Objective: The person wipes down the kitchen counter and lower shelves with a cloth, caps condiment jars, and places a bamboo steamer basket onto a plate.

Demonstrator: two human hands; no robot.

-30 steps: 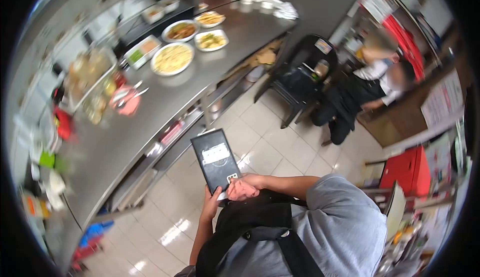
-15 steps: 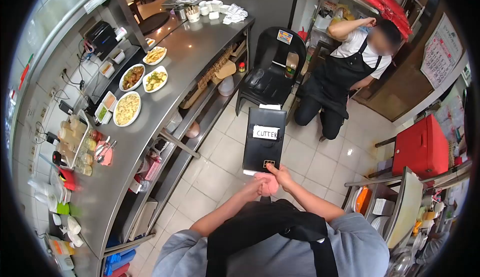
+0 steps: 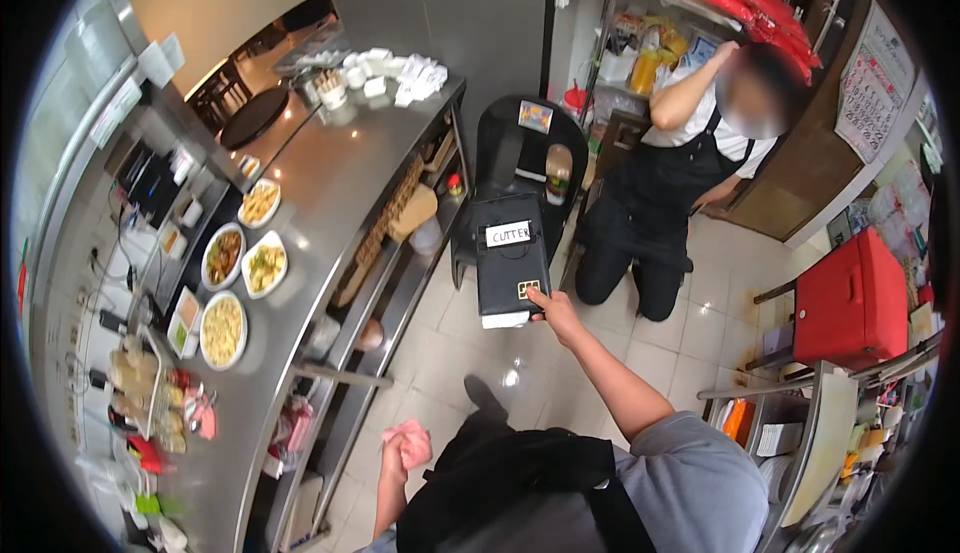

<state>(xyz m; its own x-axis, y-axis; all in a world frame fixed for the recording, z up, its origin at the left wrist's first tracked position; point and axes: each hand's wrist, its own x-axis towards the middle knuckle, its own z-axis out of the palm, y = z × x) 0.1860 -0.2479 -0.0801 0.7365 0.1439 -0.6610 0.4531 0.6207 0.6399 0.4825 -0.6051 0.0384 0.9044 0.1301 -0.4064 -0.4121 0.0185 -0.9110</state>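
Note:
My right hand (image 3: pixel 554 313) grips the lower right corner of a flat black case (image 3: pixel 512 268), thumb on top near a small gold emblem. A white label on the case reads "CUTTER", and a white edge sticks out below it. The case is held out in front of me at arm's length, over the floor and in front of a black plastic chair (image 3: pixel 500 168). Low on the left, my left hand (image 3: pixel 394 461) is closed around a crumpled pink cloth (image 3: pixel 412 438), away from the case.
A steel counter (image 3: pixel 330 183) on my left bears several plates of food (image 3: pixel 222 330), sauces and jars. A person in a black apron (image 3: pixel 650 203) sits beyond the chair, one arm raised. A red cooler box (image 3: pixel 850 298) stands at the right, near shelves. My shoe (image 3: pixel 485 395) is on the tiled floor.
My hands have moved apart. The left has dropped down and to the left with the pink cloth, while the right has carried the black case forward. My view has shifted slightly.

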